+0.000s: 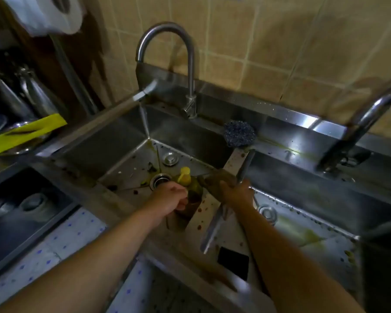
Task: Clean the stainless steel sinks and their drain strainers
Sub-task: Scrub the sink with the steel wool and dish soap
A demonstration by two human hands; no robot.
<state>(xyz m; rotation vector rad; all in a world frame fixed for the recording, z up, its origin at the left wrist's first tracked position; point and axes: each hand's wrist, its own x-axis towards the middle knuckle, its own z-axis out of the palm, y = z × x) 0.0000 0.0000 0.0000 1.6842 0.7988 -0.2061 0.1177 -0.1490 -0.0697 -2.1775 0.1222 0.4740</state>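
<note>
Two hands: left hand (171,196) grips bottle (189,193), right hand (236,192) on divider (235,161).

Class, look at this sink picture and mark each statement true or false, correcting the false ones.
1. The left hand grips a bottle with a yellow cap. True.
2. The blue scouring ball lies at the bottom of the left sink. False: it sits on the rim at the back, between the two sinks.
3. Water is running from the tall curved tap. False: no stream shows.
4. The right hand is over the divider between the sinks. True.
</note>
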